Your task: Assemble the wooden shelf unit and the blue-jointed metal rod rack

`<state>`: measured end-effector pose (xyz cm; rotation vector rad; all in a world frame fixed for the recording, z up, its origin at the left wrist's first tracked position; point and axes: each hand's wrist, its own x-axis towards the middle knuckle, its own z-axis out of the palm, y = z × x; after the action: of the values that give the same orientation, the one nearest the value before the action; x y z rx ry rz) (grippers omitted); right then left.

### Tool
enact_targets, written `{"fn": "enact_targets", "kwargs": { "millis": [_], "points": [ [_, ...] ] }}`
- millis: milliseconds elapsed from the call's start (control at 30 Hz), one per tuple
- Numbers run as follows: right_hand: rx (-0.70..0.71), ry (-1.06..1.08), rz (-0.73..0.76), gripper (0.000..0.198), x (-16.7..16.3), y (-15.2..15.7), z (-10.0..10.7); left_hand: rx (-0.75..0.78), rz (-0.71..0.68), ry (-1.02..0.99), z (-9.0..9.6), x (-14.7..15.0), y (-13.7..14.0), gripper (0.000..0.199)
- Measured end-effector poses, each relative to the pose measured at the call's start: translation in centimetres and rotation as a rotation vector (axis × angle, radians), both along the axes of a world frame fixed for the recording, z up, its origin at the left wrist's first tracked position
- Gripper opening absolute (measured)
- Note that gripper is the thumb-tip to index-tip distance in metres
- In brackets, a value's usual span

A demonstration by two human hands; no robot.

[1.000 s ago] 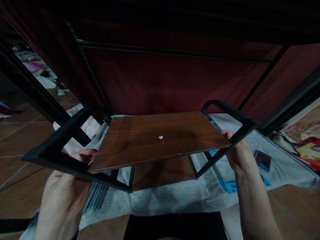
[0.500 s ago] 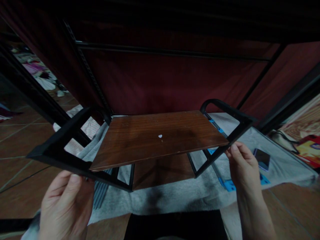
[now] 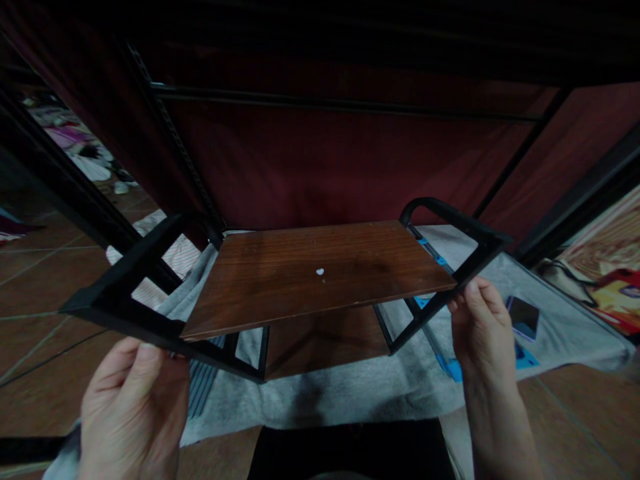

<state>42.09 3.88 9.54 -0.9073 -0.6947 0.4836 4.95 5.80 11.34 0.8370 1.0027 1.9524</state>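
Right hand point(image 3: 485, 327): has come out from behind the right side frame point(image 3: 479, 263) to its outer edge in the last second, thumb now showing; it touches between three and four o'clock, taking the upper board as centre and twelve as away from the person.
Left hand point(image 3: 133, 400): has slipped from around the left side frame point(image 3: 130, 321) to its lower edge, thumb now uppermost, at about eight.
Grip: hands well apart, one per side, fingers curled in at the frame edges; whether they pinch the frames or something small beneath is hidden.
Upper board point(image 3: 300, 253): wood-grain, spanning both frames at the clock's centre, almost where it was, while the left frame's near corner has edged inward. Probably the hands are working along the edges rather than carrying the load.
Lower board point(image 3: 325, 340): below at six, partly covered by the upper one.
Grey cloth point(image 3: 350, 400): spread underneath, with grey tubes point(image 3: 203, 380) between seven and eight and a blue fitting point(image 3: 453, 368) at four.
Smartphone point(image 3: 523, 318): between three and four, just beyond the right hand.
Red curtain point(image 3: 340, 167): close behind at twelve, crossed by a dark bar point(image 3: 350, 103); likely limits room at the back.
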Motion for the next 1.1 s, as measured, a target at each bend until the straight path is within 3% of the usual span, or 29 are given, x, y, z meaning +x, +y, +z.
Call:
{"fn": "enact_targets", "kwargs": {
  "millis": [400, 567, 800, 1100],
  "points": [
    [-0.064, 0.052, 0.108, 0.02, 0.9, -0.3, 1.0, -0.014, 0.025, 0.011, -0.1, -0.5, -0.1, 0.02],
    [-0.082, -0.021, 0.101, 0.021, 1.3, -0.3, 1.1, -0.073, 0.015, -0.033, 0.2, -0.3, -0.2, 0.014],
    [-0.106, -0.064, 0.16, 0.021, 1.8, -0.2, 1.6, -0.047, 0.011, -0.041, 0.1, -0.5, -0.1, 0.02],
    [-0.087, -0.056, 0.131, 0.021, 1.5, -0.3, 1.4, -0.063, 0.006, -0.045, 0.5, -0.2, -0.2, 0.007]
  ]
}}
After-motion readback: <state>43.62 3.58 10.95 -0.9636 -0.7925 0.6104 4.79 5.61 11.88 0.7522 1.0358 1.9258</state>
